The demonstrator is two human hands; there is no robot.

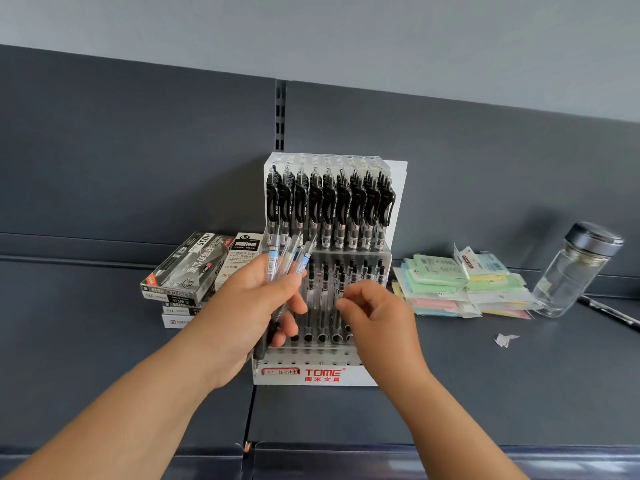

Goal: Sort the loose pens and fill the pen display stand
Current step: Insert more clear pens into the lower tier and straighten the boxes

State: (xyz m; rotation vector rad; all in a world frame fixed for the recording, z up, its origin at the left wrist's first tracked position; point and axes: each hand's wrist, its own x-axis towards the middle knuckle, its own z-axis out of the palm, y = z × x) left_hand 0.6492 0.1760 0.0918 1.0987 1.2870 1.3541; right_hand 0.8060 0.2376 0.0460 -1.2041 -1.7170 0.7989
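Dark grey shelf (485, 393) is carrying everything. White pen display stand (360, 375) is standing upright at centre, backed against the rear panel.

Stack of pen boxes (187, 268) is lying just left of the stand. Pastel packets (460, 285) are piled to its right, then a glass jar (575, 271) leaning near a lone pen (609, 311).

Progress, as a judgement: about halfway or a little beyond.
- Upper tier pens (329, 206) are packing their rows tight, black clips up, and that tier is looking done.
- Lower tier pens (341, 278) are only partly filling their rows, and open holes are showing along the front, so that tier is what is left.

Left hand (249, 306) is gripping a bundle of loose pens (277, 265), fingers wrapped around the clear barrels, in front of the stand's left side. The bundle is fanning out. Long axes are running near vertical and leaning up and to the right, with blue-labelled clear ends pointing toward the upper tier and dark ends pointing down toward the stand's base. Which end is the writing tip, I cannot tell.

Right hand (374, 313) is hovering at the lower tier with fingers curled. Whether they are pinching a pen or holding nothing, I cannot tell.

Torn paper scrap (505, 340) is lying on the shelf, right of the stand.
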